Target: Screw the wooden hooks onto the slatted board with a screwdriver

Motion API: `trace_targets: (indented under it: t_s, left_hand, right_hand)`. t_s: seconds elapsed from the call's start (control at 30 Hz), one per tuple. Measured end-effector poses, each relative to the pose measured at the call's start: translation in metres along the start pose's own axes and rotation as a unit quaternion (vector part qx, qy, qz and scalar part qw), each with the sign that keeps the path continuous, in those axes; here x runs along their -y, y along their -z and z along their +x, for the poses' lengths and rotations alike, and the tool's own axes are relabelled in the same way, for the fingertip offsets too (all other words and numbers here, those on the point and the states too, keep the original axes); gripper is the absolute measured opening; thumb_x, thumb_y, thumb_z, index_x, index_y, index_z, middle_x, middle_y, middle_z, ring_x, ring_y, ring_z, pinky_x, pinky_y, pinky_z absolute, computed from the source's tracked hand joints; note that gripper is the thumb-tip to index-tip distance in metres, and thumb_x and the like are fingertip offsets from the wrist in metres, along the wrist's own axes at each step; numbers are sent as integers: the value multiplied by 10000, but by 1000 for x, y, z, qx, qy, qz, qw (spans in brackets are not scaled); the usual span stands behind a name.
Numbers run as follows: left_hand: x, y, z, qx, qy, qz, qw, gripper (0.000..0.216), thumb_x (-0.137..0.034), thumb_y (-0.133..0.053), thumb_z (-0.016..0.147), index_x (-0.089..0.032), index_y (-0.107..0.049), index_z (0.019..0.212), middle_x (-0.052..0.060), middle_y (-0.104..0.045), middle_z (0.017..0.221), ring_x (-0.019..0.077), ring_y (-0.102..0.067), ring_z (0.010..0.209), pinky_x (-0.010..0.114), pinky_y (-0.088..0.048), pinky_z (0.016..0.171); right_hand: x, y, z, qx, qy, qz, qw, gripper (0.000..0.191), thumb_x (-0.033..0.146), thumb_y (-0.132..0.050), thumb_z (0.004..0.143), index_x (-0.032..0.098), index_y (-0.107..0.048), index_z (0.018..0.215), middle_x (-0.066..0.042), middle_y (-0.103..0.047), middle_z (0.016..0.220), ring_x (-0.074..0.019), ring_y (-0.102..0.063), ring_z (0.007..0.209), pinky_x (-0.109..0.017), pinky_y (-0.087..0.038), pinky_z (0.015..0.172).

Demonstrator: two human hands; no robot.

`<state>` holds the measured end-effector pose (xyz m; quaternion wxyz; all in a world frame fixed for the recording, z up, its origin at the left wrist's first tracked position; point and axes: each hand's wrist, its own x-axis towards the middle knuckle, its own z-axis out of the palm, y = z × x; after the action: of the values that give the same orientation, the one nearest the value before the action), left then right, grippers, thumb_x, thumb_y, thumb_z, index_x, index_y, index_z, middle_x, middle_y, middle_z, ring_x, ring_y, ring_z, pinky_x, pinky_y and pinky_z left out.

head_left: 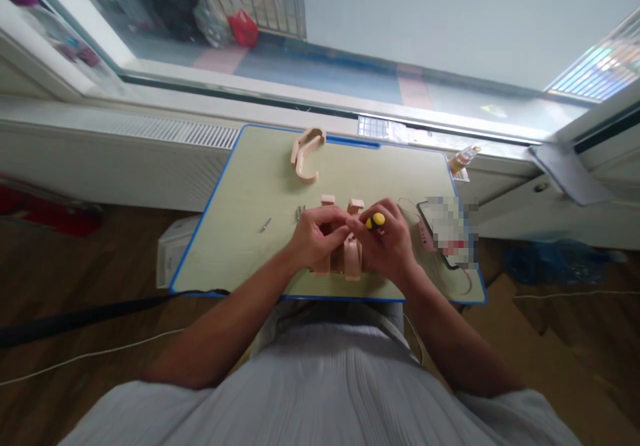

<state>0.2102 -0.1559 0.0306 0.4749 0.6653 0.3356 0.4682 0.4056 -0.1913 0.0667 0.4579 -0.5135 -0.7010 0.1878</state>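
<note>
My right hand (387, 243) is closed around a screwdriver with a yellow and black handle (376, 221). Its fingertips meet those of my left hand (323, 233) above a pale wooden piece (353, 259) with upright curved parts. The fingers of my left hand are pinched together; what they hold, if anything, is too small to make out. Both hands hide much of the wooden piece. Left of them, several small metal screws (301, 213) lie close together, and a single screw (267, 224) lies farther left. A loose curved wooden hook (306, 156) rests at the back of the table.
The small table (240, 186) has a blue rim. A phone (447, 233) and a pink cable with its plug (425, 236) are at the right. A bottle (464, 159) stands beyond the right back corner. A radiator (150, 146) and window run along the back.
</note>
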Motion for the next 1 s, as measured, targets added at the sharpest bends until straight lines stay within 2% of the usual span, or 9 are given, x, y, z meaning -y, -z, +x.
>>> trace_targets:
  t_s: [0.17, 0.23, 0.37, 0.43, 0.5, 0.63, 0.8, 0.87, 1.0]
  left_hand:
    - [-8, 4, -5, -76, -49, -11, 996, 143, -324, -777, 954, -203, -825, 896, 58, -838, 908, 213, -771, 887, 365, -610, 874]
    - [-11, 9, -4, -111, -58, 10, 992, 128, -294, -751, 975, -215, -825, 906, 44, -834, 920, 206, -766, 905, 361, -601, 888]
    - [-9, 26, 12, -227, -26, 74, 971, 135, -326, -765, 984, -231, -822, 1061, -2, -766, 880, 152, -658, 772, 309, -547, 784]
    - [-1, 36, 26, -274, -11, 98, 957, 281, -357, -794, 963, -236, -790, 1217, -30, -668, 824, 145, -600, 738, 290, -510, 732]
    - [10, 46, 41, -305, 14, 141, 942, 420, -382, -825, 936, -223, -747, 1317, 7, -705, 946, 177, -636, 828, 313, -531, 771]
    - [27, 60, 62, -276, 58, 374, 883, 328, -341, -848, 892, -207, -820, 1190, 130, -751, 1216, 319, -681, 1179, 473, -528, 1135]
    - [22, 58, 72, -148, 191, 508, 826, 607, -600, -847, 886, -347, -770, 1433, 121, -782, 1412, 404, -691, 1319, 532, -549, 1110]
    - [18, 56, 75, -107, 230, 520, 815, 471, -547, -818, 910, -346, -822, 1336, 106, -816, 1403, 397, -714, 1322, 542, -530, 1132]
    - [23, 58, 78, -113, 208, 525, 818, 307, -451, -753, 960, -307, -863, 1209, 113, -863, 1305, 372, -758, 1288, 518, -520, 1130]
  right_hand:
    - [2, 11, 10, 109, -39, 17, 993, 281, 508, -802, 1013, 260, -713, 915, 24, -706, 763, -151, -580, 643, -295, -433, 633]
    - [6, 16, 13, 113, -50, 32, 992, 297, 516, -816, 1004, 258, -713, 898, 40, -674, 696, -141, -554, 601, -286, -417, 598]
    - [8, 22, 10, -4, -58, 63, 996, 308, 496, -836, 991, 252, -704, 859, 38, -649, 673, -140, -561, 588, -284, -447, 576]
    - [2, 21, 3, -57, -77, 107, 990, 286, 491, -834, 999, 246, -721, 903, 29, -681, 717, -143, -597, 607, -285, -476, 580]
    - [-8, 20, -8, -86, -101, 171, 976, 268, 487, -832, 1006, 238, -743, 965, 21, -716, 761, -141, -628, 606, -282, -491, 568]
    - [-24, 20, -32, -122, -130, 229, 957, 275, 482, -842, 1007, 231, -793, 1105, -17, -813, 894, -137, -705, 604, -271, -531, 557]
    - [-22, 30, -50, -138, -118, 255, 950, 272, 484, -827, 1024, 224, -800, 1099, -12, -811, 826, -130, -705, 582, -254, -553, 540]
    - [-19, 34, -52, -121, -130, 259, 950, 259, 473, -828, 1028, 224, -803, 1095, -7, -803, 819, -130, -711, 591, -250, -558, 535]
    - [-18, 34, -49, -125, -134, 251, 950, 239, 450, -836, 1027, 223, -807, 1094, 6, -791, 803, -113, -685, 554, -238, -541, 513]
